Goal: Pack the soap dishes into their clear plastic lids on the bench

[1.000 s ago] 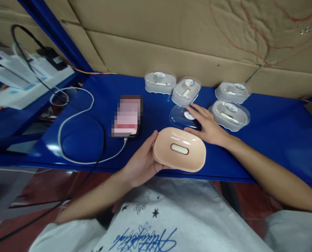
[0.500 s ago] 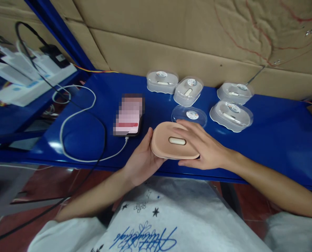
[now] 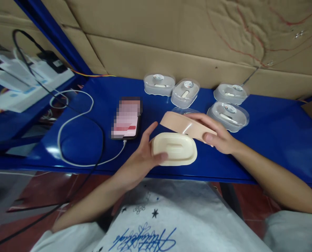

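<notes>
My left hand (image 3: pixel 138 159) holds a shallow cream oval dish (image 3: pixel 179 154) by its left end. One digit crosses the dish's near rim and another sticks up behind; the fingers underneath are hidden. My right hand (image 3: pixel 221 136) grips a peach-coloured oval shell (image 3: pixel 179 122) at its right end. The shell is tilted so its outer side wall faces me, just beyond the dish and apart from most of it; whether their edges touch I cannot tell. Behind the shell a clear plastic lid (image 3: pixel 183 110) lies partly covered.
Several oval boxes with clear labelled covers, such as one box (image 3: pixel 228 116), stand along the back of the blue table (image 3: pixel 271 150). A phone (image 3: pixel 126 119) on a white cable (image 3: pixel 60 129) lies at left. Beyond it is a power strip (image 3: pixel 32 91). A cardboard wall (image 3: pixel 150 42) closes the back.
The peach shell has come apart from the cream dish. My right hand has lifted and tipped the shell away, while my left hand keeps the dish, now uncovered. The view has shifted slightly.
</notes>
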### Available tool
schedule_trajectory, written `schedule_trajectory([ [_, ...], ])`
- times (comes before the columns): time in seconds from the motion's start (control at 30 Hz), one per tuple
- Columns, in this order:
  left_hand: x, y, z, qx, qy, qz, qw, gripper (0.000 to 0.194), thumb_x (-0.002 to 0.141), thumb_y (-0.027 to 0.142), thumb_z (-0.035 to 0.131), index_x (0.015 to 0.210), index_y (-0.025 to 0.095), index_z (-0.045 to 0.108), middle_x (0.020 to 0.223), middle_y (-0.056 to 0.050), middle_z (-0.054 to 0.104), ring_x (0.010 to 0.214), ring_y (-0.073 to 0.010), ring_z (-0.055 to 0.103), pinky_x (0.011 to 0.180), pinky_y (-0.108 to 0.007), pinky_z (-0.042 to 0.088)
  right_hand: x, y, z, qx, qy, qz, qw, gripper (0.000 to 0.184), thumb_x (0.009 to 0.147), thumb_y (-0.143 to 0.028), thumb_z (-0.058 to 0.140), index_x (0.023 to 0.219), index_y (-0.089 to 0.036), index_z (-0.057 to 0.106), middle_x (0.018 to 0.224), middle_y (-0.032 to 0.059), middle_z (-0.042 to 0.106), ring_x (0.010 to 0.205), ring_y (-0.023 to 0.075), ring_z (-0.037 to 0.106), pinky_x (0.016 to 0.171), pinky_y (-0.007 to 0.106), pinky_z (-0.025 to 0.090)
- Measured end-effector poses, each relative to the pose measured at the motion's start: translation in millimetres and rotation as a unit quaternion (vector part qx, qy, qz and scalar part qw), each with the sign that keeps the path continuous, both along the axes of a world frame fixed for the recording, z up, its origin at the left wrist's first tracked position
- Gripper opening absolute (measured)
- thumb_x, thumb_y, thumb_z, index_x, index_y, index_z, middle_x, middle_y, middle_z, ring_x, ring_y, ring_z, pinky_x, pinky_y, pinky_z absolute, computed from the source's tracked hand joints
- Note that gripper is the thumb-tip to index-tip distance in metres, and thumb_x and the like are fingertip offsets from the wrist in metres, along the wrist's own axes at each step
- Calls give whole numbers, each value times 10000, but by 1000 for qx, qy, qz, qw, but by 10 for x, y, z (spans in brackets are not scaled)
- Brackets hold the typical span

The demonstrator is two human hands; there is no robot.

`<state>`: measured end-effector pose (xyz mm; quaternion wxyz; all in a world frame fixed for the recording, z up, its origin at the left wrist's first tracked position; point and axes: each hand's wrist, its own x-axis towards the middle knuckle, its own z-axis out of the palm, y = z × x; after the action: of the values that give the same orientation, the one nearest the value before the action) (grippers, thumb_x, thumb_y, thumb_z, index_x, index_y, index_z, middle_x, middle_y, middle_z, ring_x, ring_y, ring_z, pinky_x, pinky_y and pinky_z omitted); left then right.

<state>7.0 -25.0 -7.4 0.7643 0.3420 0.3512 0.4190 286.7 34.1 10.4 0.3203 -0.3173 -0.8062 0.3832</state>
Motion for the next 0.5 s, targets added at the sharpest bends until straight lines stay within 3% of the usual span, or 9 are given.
schedule_trajectory([
  [0.1,-94,-37,-1,88,53,-35,994,1273,681,109,963,1675,476,258,1730,-59,389,1588,-352,385,1287,-521,357,0,52,-48,-25,-5,13,1000,609,1001,-671,601,1521,-356,570,1511,62,654,1368,320,645,1124,504,551],
  [0.3,-203,-45,-44,171,182,-32,968,1150,688,139,954,1665,357,388,1646,-119,497,1525,-422,456,1311,-613,245,-13,42,7,43,-108,-21,993,632,981,-592,680,1532,-318,538,1521,80,650,1358,324,657,1129,525,550],
  [0.4,-278,-58,-14,228,312,-45,921,1123,672,247,985,1640,381,433,1609,-89,541,1550,-451,384,1319,-660,137,-19,16,22,95,-168,-36,981,691,954,-597,710,1542,-285,521,1520,111,649,1355,350,656,1129,564,542],
  [0.5,-384,-80,32,270,400,-94,871,1105,674,378,989,1633,409,440,1574,-76,580,1500,-482,405,1282,-713,169,-49,-7,-23,136,-196,-36,970,748,939,-626,713,1567,-286,492,1544,131,624,1388,362,629,1136,582,533],
])
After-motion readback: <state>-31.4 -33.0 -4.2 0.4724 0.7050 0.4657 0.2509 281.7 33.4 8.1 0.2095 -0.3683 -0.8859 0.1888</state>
